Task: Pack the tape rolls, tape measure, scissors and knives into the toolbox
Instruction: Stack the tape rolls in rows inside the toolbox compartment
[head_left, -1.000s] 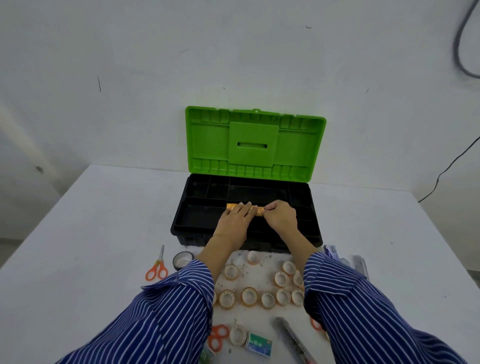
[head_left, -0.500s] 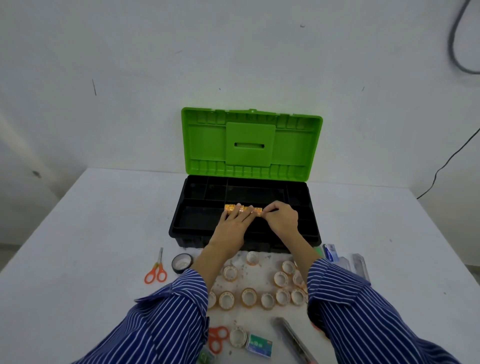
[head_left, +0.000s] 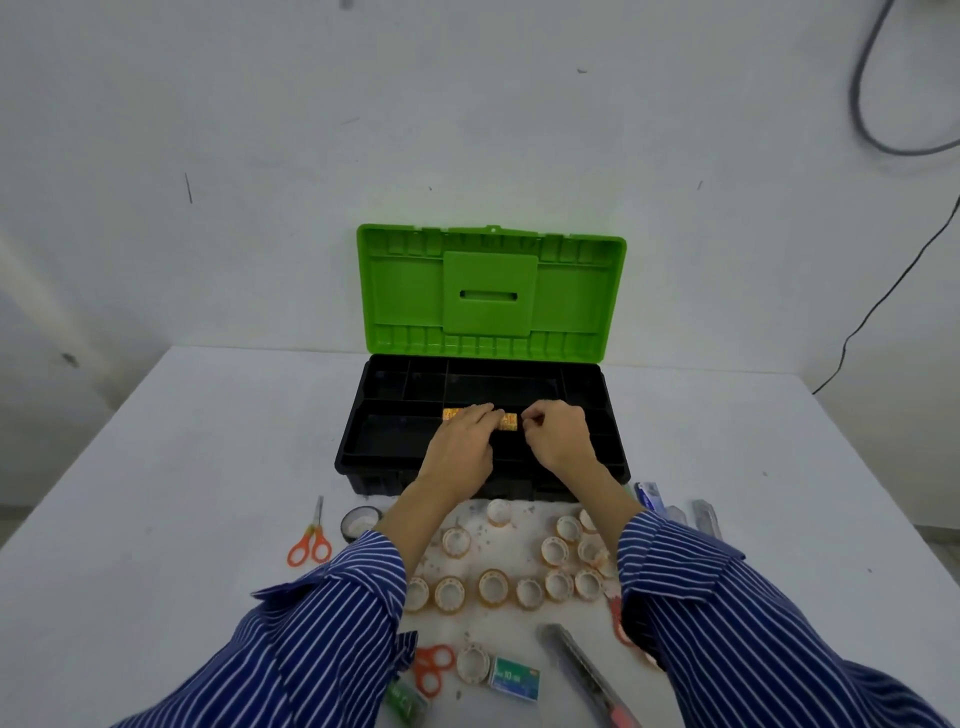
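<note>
The black toolbox (head_left: 353, 452) stands open with its green lid (head_left: 491, 291) upright against the wall. A short row of orange tape rolls (head_left: 508, 421) lies on its side in the tray's middle. My left hand (head_left: 460, 444) lies over the row's left part with fingers closed on it. My right hand (head_left: 558, 434) pinches the row's right end. Several more tape rolls (head_left: 493, 587) sit on the table in front of the box. Orange scissors (head_left: 310, 543) lie at the left, and a second pair (head_left: 431, 667) lies near my left sleeve. A utility knife (head_left: 587, 675) lies bottom centre.
A black tape roll (head_left: 358, 521) sits beside the box's front left corner. A staple box (head_left: 514, 678) and a green packet (head_left: 405, 701) lie near the front edge. Packaged blades (head_left: 649, 496) and a clear knife (head_left: 706, 517) lie at the right. A cable (head_left: 883, 301) hangs on the wall.
Both hands stay on the row of tape rolls in the tray. My right hand's fingers have curled in a little at the row's end.
</note>
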